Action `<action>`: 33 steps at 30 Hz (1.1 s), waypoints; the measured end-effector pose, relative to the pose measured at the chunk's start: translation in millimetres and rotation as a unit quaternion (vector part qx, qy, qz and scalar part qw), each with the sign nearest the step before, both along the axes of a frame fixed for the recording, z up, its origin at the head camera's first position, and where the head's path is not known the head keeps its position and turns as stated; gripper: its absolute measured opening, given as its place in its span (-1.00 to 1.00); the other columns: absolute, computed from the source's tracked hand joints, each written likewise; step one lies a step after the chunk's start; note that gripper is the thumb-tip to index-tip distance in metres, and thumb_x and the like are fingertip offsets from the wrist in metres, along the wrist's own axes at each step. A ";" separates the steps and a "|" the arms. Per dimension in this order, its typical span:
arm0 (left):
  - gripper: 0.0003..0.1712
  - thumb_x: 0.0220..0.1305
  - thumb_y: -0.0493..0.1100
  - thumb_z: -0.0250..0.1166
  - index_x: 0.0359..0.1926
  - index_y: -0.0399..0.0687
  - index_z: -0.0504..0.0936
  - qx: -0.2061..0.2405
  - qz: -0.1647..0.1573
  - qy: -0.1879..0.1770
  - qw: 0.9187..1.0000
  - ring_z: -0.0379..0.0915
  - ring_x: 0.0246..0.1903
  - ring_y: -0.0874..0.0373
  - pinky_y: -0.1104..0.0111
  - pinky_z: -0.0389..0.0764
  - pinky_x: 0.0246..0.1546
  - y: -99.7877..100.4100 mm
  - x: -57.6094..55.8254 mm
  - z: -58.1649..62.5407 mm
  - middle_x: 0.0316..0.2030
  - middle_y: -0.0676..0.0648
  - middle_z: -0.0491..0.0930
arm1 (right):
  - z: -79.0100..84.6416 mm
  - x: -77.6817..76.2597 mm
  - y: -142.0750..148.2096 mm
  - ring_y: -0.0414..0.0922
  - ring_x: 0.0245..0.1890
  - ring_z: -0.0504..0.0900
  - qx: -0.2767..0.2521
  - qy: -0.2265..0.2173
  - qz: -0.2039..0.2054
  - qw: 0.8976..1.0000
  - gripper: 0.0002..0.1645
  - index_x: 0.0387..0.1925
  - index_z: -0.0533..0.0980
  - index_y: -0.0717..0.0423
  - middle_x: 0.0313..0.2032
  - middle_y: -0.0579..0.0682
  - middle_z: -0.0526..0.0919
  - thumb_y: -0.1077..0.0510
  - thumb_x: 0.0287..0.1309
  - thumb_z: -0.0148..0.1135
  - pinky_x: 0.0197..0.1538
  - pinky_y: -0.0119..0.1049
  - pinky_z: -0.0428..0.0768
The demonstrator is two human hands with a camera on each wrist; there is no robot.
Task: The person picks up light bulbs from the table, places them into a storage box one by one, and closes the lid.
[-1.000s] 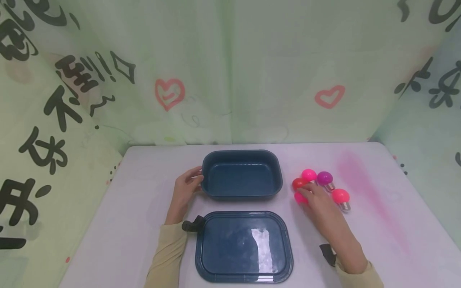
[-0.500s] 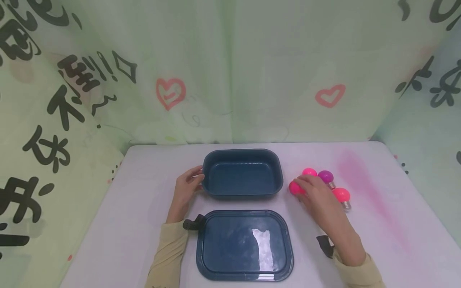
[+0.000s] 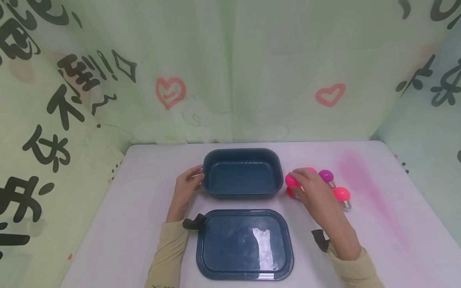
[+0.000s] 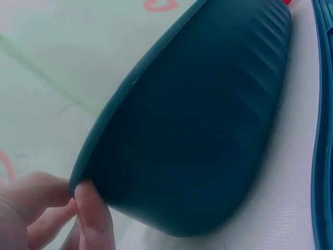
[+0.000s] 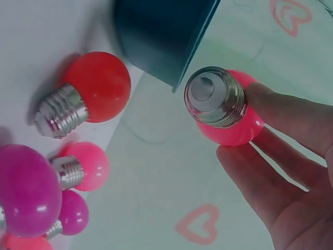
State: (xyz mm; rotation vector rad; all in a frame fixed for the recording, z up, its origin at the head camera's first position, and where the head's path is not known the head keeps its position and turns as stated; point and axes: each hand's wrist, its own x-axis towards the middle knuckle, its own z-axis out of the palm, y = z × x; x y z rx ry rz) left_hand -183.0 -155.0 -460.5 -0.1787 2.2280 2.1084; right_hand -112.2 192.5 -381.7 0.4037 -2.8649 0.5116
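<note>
My left hand pinches the rim of a dark blue plastic box at its left end; the thumb and fingers meet at that rim in the left wrist view. Between the thumb and fingers of my right hand is a pink light bulb, raised just right of the box with its silver screw base facing the right wrist camera. Below it on the table lies a red bulb, partly covered by the hand in the head view. Another pink bulb lies farther right, near a purple bulb.
The box's dark blue lid lies flat in front of it on the white table. A coral bulb rests right of my right hand. Green cloth with drawn hearts hangs behind the table.
My right hand has lifted the pink bulb from the cluster and moved it slightly left and up, toward the box. The left hand, box and lid stay in place.
</note>
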 end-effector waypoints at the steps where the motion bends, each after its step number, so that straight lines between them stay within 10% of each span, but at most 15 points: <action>1: -0.51 0.35 -0.27 0.24 0.29 -0.25 0.49 -0.001 -0.001 0.000 1.000 0.50 0.11 -0.24 0.50 0.60 -0.29 0.5 1.9 4.0 0.19 -0.33 0.51 | 0.5 -0.6 -0.5 0.22 0.11 0.54 -0.002 0.002 0.002 1.000 -0.32 0.12 0.56 0.26 0.07 0.26 0.57 0.33 -0.13 0.56 0.01 0.09 0.64; 9: -0.52 0.36 -0.29 0.22 0.28 -0.26 0.50 -0.012 0.000 0.001 1.000 0.52 0.09 -0.21 0.50 0.61 -0.27 3.8 9.4 17.2 0.17 -0.33 0.53 | 8.3 -5.4 -8.6 0.22 0.13 0.52 -0.014 0.002 0.007 1.000 -0.31 0.14 0.54 0.24 0.10 0.24 0.55 0.32 -0.11 0.55 -0.04 0.09 0.66; 19: -0.51 0.36 -0.25 0.25 0.29 -0.20 0.51 -0.005 0.006 0.002 1.000 0.55 0.06 -0.15 0.49 0.62 -0.29 -1.5 -5.5 -10.5 0.19 -0.30 0.53 | 10.0 -14.5 -23.3 0.19 0.10 0.54 -0.043 0.023 0.035 0.998 -0.38 0.11 0.55 0.26 0.07 0.22 0.57 0.33 -0.07 0.52 -0.06 0.04 0.68; 33: -0.55 0.32 -0.26 0.28 0.23 -0.14 0.57 -0.009 0.015 0.011 1.000 0.60 -0.09 0.08 0.46 0.63 -0.30 -0.5 -3.5 -11.6 0.12 -0.24 0.58 | 0.9 -32.5 -41.6 0.14 0.10 0.56 -0.090 0.024 0.055 0.994 -0.45 0.10 0.56 0.27 0.04 0.19 0.60 0.31 0.02 0.48 0.07 0.01 0.63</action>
